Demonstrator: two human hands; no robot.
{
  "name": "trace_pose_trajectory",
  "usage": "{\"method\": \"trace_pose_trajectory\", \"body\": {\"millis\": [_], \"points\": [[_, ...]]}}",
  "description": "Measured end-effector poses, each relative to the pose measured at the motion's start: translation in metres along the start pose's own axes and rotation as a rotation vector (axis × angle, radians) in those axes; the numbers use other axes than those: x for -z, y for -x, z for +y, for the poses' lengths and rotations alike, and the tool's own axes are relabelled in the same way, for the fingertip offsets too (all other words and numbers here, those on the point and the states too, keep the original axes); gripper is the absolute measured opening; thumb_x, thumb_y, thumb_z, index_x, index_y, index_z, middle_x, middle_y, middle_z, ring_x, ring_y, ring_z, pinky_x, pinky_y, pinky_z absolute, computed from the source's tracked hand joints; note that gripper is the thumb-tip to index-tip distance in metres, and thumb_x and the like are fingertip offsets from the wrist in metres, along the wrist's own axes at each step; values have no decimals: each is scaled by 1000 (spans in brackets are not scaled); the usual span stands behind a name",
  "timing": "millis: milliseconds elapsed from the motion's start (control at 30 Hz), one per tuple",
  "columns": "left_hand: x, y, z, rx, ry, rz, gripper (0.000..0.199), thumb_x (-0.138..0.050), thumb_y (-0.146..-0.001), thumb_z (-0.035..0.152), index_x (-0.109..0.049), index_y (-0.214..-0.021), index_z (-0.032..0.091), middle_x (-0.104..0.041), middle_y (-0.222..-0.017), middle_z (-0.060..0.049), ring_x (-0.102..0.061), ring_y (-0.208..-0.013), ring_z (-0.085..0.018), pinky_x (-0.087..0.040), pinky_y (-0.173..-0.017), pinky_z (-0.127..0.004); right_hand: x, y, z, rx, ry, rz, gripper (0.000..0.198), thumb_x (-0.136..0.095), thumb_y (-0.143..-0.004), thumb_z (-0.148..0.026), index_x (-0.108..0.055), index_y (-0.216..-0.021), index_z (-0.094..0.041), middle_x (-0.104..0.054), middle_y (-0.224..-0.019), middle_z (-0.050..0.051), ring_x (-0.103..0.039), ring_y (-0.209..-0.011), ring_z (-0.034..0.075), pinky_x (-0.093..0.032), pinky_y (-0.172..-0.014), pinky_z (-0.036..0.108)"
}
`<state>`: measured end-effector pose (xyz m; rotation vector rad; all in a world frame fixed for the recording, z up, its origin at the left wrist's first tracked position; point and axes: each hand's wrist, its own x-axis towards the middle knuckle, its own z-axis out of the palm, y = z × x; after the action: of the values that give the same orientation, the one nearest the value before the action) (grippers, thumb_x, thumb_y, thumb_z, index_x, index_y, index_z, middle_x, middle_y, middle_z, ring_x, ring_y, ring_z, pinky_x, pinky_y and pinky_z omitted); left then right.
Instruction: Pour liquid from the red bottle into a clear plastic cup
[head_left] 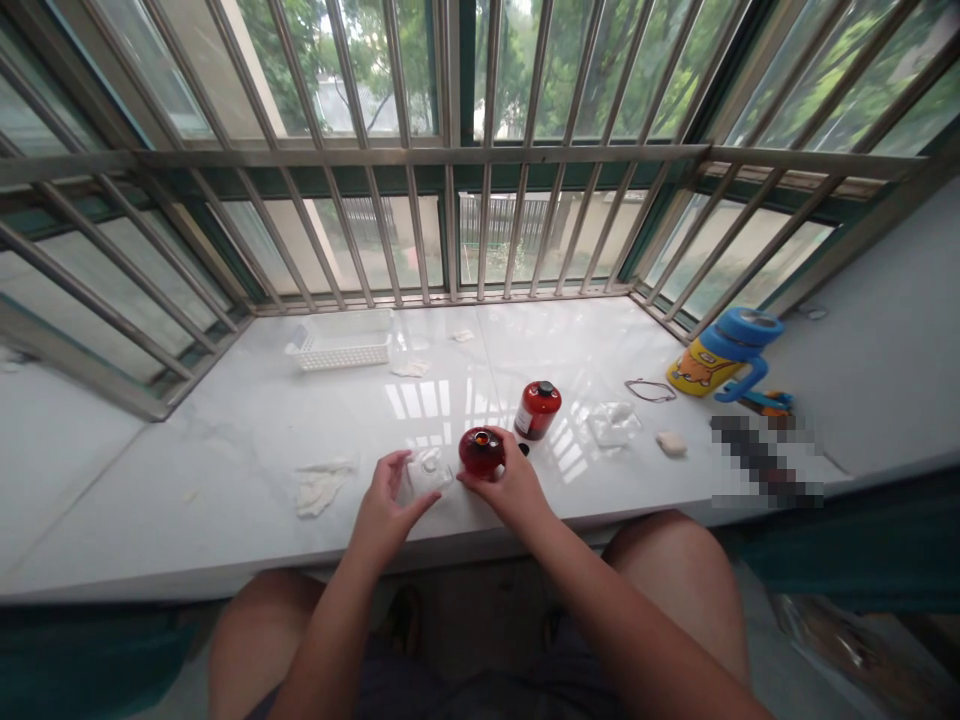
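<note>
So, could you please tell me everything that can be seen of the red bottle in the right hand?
The red bottle has a glossy, dark-red, rounded body that looks like translucent glass or plastic, with an uncapped mouth on top. It is roughly upright near the front edge of the white counter, gripped from its right by the right hand. Its contents and whether its base touches the counter cannot be told.

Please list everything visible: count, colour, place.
Bottles: 2, red, centre
Container: 1, clear, centre
Small piece: 1, black, centre
Basket: 1, white, back left
Tissues: 3, white, scattered
Package: 1, clear, right
Loop: 1, dark, right
Lump: 1, beige, right
Flask: 1, blue and yellow, right
Item: 1, orange and blue, right
Counter: 1, white, below
Bars: many, grey, behind
Trees: several, green, outside
Knees: 2, front
Left hand: 1, at container
Right hand: 1, at nearer bottle
</note>
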<state>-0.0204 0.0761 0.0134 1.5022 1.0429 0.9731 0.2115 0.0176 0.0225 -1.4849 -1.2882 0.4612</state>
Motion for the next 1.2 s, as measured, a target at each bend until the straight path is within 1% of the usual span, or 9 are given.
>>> {"method": "trace_pose_trajectory", "body": {"millis": [133,200,300,433,567,800,967,1200], "points": [[-5,-8,-12,-12,-67,31,78,-89,-78,49,-49,-140,22,-59,-153,-18,-53,-151,-32,-36,-130,-51,-7,4,12,15,9,31,84,-93,-74,-44,-53,-145,-23,-69,-139,15,-72,-122,31,-60,-103,45],[-5,-8,-17,-19,-110,43,81,-88,-80,50,-48,-145,22,-59,-154,-19,-55,-149,-33,-39,-128,-53,-11,7,17,4,8,32,87,-93,-75,-46,-51,-148,-23,-67,-143,15,-69,-128,33,-58,-108,47],[-5,-7,-21,-60,-200,51,81,-87,-82,51,-49,-148,24,-62,-152,-18,-60,-143,-35,-44,-124,-55,-13,10,21,-34,-18,22,89,-93,-75,-49,-50,-150,-25,-65,-146,14,-66,-133,33,-54,-114,49],[-4,-4,-23,-125,-296,47,78,-85,-84,53,-50,-149,25,-65,-149,-17,-63,-140,-34,-46,-122,-55,-13,10,20,-44,-31,11,91,-92,-76,-49,-49,-152,-27,-64,-148,13,-64,-135,33,-53,-116,50],[-5,-3,-22,-148,-321,85,77,-85,-83,55,-53,-146,25,-67,-146,-15,-64,-139,-34,-48,-122,-54,-11,9,20,-31,-43,9,92,-93,-75,-50,-49,-152,-27,-64,-148,13,-64,-135,34,-53,-115,51],[-8,-4,-21,-131,-333,93,75,-86,-81,56,-55,-142,26,-69,-145,-13,-64,-138,-33,-50,-121,-54,-10,8,21,-33,-61,-1,92,-93,-75,-50,-47,-152,-28,-63,-149,12,-63,-136,33,-51,-116,50],[-10,-3,-19,-138,-352,101,75,-87,-80,56,-56,-141,26,-69,-143,-13,-66,-136,-34,-52,-119,-53,-11,8,24,3,-67,1,91,-93,-76,-50,-47,-152,-28,-63,-149,11,-63,-137,31,-51,-117,48],[-9,-4,-18,-150,-371,109,75,-87,-79,57,-56,-140,25,-71,-140,-14,-69,-131,-33,-54,-116,-52,-11,8,24,11,-67,0,92,-93,-76,-50,-46,-152,-29,-61,-151,11,-62,-138,32,-51,-117,48]]}}
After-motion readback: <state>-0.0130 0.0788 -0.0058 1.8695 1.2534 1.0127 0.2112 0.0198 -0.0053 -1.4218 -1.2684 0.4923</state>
